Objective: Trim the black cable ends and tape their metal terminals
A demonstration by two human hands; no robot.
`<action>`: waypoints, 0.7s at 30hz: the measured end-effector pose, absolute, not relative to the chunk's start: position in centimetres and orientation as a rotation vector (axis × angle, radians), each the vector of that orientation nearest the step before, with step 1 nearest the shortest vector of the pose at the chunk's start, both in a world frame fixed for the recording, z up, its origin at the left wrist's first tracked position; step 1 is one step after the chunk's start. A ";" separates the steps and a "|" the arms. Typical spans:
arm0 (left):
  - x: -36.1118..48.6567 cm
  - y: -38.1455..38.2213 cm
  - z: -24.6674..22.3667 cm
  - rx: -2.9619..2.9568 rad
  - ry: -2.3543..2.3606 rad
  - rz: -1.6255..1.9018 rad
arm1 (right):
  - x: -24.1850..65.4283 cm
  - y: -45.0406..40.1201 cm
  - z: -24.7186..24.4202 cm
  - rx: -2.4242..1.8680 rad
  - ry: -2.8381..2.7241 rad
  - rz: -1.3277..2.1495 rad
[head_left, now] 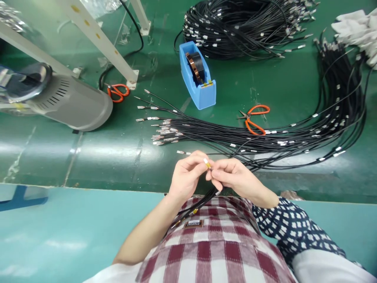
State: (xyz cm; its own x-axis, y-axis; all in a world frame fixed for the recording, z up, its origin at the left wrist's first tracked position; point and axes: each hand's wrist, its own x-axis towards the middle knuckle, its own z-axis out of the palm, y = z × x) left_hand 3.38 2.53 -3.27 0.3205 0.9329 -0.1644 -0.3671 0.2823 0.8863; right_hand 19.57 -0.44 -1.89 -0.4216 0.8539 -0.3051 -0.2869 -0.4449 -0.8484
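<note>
Close to the bench's front edge, my left hand (187,173) pinches a cable end (207,162) with a white tip and yellow tape round it. My right hand (237,179) is closed on the same cable, just right of the tape, its fingertips touching those of my left. Below the hands, several black cables (203,202) hang against the checked apron. Right beyond them lies a long bundle of black cables (212,133) with white labels and metal-looking ends pointing left. Orange-handled snips (255,125) rest on it. A blue tape dispenser (203,94) stands behind, holding an amber tape roll (194,65).
A large coil of black cables (235,29) lies at the back. White gloves (357,31) are at the far right. On the left are a grey cylindrical device (79,102), orange-handled scissors (118,93) and a pale metal frame (103,43) standing on the green bench (118,157).
</note>
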 end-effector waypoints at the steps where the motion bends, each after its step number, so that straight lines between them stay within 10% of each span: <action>1: 3.3 2.5 -3.4 0.913 0.815 1.027 | 19.5 -0.4 -1.7 -1.001 -0.936 1.942; 21: 2.2 2.4 -3.6 1.252 0.811 1.060 | 18.9 -1.0 -0.5 -1.361 -1.418 1.380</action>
